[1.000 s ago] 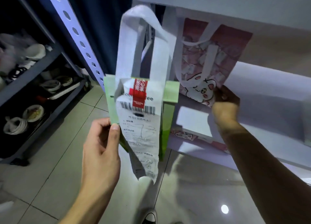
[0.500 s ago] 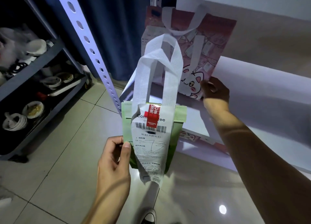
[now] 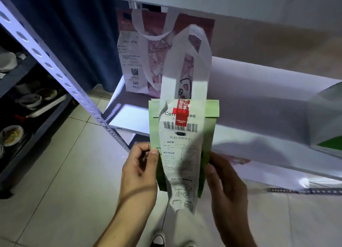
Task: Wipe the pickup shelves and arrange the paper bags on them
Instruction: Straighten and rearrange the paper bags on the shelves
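One green bag [image 3: 211, 135] is being gripped by left hand [image 3: 138, 170] and right hand [image 3: 224, 182]; one pink bag [image 3: 157, 61] is being left standing at 12 o'clock on the shelf [image 3: 129, 120].

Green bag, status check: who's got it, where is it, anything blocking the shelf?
Left hand and right hand grip green bag, off the shelf. Pink bag stands at back left; shelf beside it open.
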`<state>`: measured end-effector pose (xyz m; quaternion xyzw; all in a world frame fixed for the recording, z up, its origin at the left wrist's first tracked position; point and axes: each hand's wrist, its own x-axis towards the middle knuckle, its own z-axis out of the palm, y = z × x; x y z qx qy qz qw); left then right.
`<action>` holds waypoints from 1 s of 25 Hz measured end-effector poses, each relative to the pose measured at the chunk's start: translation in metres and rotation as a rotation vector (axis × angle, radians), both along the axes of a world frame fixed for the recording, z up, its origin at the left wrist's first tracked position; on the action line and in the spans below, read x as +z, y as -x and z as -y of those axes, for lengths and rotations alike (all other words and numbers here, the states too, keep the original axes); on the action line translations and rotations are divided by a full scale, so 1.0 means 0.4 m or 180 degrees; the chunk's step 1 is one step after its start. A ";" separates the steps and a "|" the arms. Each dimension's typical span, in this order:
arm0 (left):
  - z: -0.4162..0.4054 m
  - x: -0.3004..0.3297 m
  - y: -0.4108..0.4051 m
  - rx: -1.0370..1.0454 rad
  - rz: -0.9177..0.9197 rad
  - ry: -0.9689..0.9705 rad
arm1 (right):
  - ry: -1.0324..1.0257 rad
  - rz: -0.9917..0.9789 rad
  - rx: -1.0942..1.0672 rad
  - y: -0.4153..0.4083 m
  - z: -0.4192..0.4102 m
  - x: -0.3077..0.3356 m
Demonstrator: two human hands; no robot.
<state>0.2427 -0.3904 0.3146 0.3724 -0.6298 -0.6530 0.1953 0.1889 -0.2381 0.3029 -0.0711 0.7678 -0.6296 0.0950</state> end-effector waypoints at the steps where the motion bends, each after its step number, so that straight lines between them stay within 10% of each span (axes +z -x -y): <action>1: -0.014 0.010 0.028 -0.0040 0.0004 -0.0027 | -0.0014 0.0036 -0.0057 -0.003 -0.010 -0.003; 15: -0.141 0.084 0.237 -0.1463 -0.0389 0.0469 | 0.1069 0.0182 -0.1188 0.339 -0.129 0.124; 25: -0.158 -0.022 0.360 -0.1831 -0.0574 0.0263 | 0.0164 -0.0050 -0.0866 0.443 -0.150 0.010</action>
